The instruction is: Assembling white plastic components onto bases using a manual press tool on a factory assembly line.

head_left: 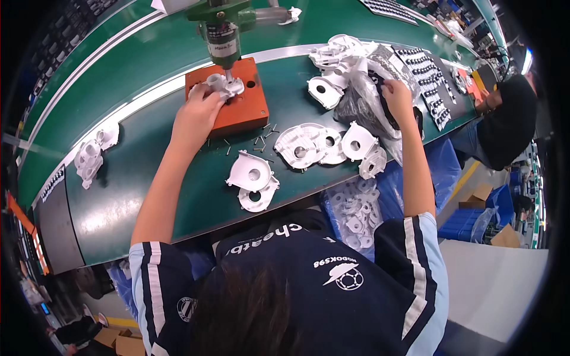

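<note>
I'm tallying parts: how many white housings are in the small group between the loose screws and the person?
2: the upper housing, nearer the screws, and the lower housing, farther from them. Another could be hidden.

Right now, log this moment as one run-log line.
left hand: holding white part on orange block | right hand: at plastic bag, grip unclear | green tool: over white part | loose screws: on green table

Factory assembly line, long green workbench [136,160], green machine [223,56] overhead, many white parts [240,171], nearby co-worker [513,121]
</note>
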The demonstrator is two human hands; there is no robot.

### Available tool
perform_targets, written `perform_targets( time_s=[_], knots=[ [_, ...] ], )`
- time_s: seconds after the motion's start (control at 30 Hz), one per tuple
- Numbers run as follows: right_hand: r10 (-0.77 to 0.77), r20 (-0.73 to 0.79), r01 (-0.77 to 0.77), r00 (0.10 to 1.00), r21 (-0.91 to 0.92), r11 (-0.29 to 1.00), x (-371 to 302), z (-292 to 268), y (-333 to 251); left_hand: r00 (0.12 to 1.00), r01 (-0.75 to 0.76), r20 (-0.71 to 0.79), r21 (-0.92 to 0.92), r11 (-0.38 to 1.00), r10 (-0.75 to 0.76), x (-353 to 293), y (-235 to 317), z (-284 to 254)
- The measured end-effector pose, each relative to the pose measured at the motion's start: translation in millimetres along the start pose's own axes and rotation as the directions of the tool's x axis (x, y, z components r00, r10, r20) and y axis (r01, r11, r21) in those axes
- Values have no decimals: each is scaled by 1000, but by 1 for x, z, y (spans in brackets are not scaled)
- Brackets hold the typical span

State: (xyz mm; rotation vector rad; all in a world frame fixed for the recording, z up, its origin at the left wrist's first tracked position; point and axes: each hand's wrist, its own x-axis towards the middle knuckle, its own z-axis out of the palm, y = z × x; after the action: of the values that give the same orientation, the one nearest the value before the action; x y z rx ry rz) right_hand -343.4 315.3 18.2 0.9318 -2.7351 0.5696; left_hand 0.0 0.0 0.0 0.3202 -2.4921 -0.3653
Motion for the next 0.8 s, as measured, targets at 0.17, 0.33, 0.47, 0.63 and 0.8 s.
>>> perform_targets(
  time_s=[0.17, 0.33, 0.47, 0.63, 0.8],
  knots=[
    [-104, -39, 95, 994, -187, 978, 36, 32, 3, 1000, -17, -14, -80, 997, 16, -4, -3, -2],
    [-25, 11, 27, 1000, -170, 985, 49, 32, 24, 996, -55, -78, -80, 995, 49, -3, -5, 2],
    [-48, 15, 48, 999, 28, 998, 49, 9, 18, 998, -62, -18, 34, 998, 62, -5, 1, 0],
    [-117, 76, 53, 990, 567, 822, 37, -13, -41, 998, -43, -43, -52, 998, 41, -6, -6, 0],
    [-337, 244, 121, 909, 620, 775, 1, 1, -161, 999, 15, 33, -77, 997, -12, -5, -8, -9]
  ],
)
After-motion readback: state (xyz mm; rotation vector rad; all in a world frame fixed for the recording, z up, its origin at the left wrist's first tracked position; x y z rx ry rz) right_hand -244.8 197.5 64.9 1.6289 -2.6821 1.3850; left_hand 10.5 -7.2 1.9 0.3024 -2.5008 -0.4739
